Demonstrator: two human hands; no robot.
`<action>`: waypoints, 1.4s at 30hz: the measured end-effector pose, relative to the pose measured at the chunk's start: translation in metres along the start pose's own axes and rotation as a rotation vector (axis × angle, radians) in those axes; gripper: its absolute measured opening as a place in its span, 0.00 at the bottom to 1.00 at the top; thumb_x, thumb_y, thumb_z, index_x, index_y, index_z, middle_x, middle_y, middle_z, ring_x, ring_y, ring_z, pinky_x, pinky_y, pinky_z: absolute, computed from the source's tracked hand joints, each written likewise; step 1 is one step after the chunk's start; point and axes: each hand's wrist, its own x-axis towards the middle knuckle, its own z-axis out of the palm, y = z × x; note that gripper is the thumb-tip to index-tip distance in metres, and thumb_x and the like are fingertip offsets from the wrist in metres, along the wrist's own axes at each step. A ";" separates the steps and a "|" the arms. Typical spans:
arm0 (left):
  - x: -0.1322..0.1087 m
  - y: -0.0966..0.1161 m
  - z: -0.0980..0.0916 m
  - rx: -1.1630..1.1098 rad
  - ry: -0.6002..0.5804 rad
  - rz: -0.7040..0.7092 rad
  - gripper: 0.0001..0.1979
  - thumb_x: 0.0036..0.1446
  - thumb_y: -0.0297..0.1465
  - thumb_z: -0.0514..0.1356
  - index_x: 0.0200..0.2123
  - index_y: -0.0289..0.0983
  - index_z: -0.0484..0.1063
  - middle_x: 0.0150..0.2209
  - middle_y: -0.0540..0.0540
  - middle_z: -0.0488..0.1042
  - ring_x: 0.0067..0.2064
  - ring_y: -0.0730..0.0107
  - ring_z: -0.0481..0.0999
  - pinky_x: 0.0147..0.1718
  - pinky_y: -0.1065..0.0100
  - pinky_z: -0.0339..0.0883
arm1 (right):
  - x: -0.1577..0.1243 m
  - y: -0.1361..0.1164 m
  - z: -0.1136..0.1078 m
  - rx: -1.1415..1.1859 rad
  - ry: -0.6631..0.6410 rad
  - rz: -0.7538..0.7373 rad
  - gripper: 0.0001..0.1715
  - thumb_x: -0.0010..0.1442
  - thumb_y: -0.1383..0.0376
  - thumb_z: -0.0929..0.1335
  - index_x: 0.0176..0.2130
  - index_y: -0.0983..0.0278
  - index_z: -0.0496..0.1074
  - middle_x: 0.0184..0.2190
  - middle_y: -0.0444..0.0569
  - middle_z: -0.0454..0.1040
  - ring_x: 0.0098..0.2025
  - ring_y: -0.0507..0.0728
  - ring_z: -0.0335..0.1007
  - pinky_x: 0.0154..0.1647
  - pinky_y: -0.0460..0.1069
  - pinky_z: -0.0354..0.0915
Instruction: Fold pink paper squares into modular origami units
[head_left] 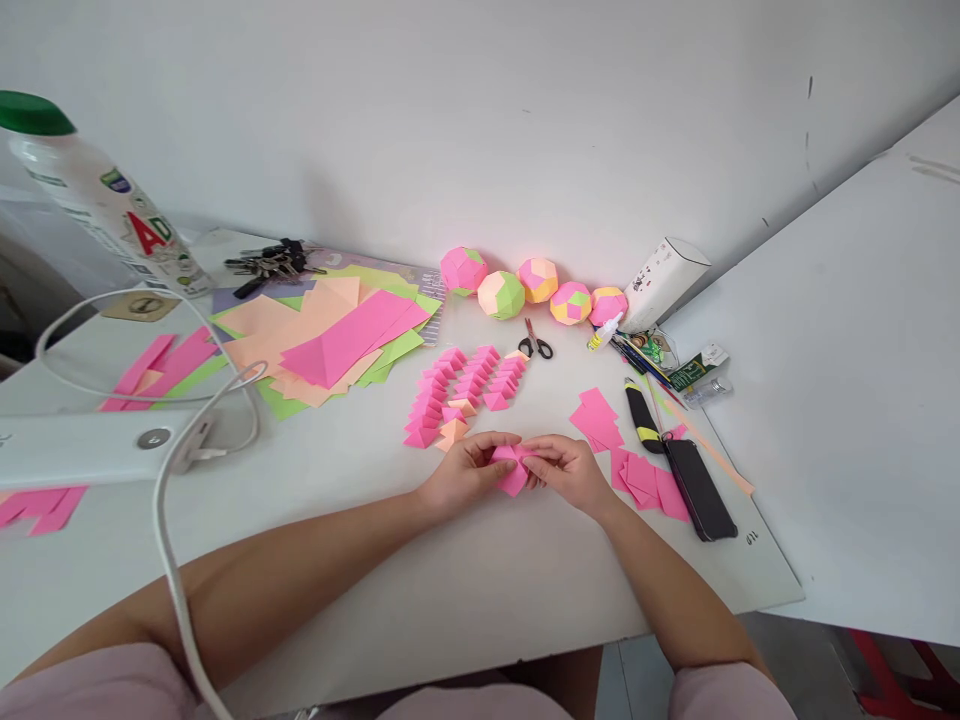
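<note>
A small pink folded paper piece [513,476] is held between both hands above the white table, near its front middle. My left hand [466,474] pinches its left side between thumb and fingers. From the right, my right hand [568,470] grips the other side, thumb on top and fingertips partly hidden behind the paper. Just beyond the hands stand rows of folded pink paper units [470,380], with a few peach ones among them. Loose pink paper rectangles [642,478] lie to the right of my right hand.
Paper balls [501,296] line the wall behind small scissors [535,340]. Coloured sheets [337,340], keys [274,262] and a white bottle [112,200] are at left, with a cable crossing by a white power bank [97,447]. A box cutter [643,415] and black phone [700,487] lie right.
</note>
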 end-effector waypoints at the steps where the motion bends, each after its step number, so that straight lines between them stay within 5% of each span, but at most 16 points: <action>1: 0.000 0.000 0.000 0.006 0.010 0.002 0.17 0.45 0.32 0.66 0.40 0.35 0.72 0.33 0.46 0.76 0.35 0.66 0.76 0.36 0.64 0.69 | 0.000 -0.001 0.000 -0.011 -0.001 -0.001 0.12 0.53 0.62 0.70 0.38 0.65 0.74 0.22 0.45 0.75 0.23 0.52 0.72 0.25 0.48 0.71; 24: -0.003 0.004 0.001 0.062 0.058 -0.004 0.15 0.45 0.32 0.66 0.39 0.36 0.74 0.33 0.47 0.78 0.37 0.65 0.76 0.38 0.63 0.69 | -0.002 -0.002 0.000 -0.042 -0.020 -0.053 0.13 0.54 0.60 0.69 0.39 0.64 0.74 0.24 0.45 0.75 0.22 0.52 0.71 0.26 0.48 0.71; 31: -0.004 0.006 0.003 0.005 0.032 0.006 0.15 0.45 0.33 0.66 0.39 0.37 0.73 0.33 0.47 0.78 0.36 0.65 0.77 0.37 0.61 0.69 | -0.002 -0.002 0.002 -0.082 -0.005 -0.089 0.13 0.55 0.62 0.68 0.41 0.63 0.75 0.31 0.48 0.77 0.25 0.52 0.73 0.27 0.47 0.72; 42: -0.003 0.005 0.004 0.125 0.198 -0.003 0.13 0.43 0.34 0.67 0.32 0.35 0.73 0.23 0.52 0.72 0.28 0.72 0.73 0.30 0.69 0.69 | -0.004 -0.003 0.007 -0.358 0.026 -0.227 0.15 0.55 0.61 0.68 0.42 0.62 0.75 0.34 0.49 0.78 0.27 0.53 0.72 0.29 0.48 0.70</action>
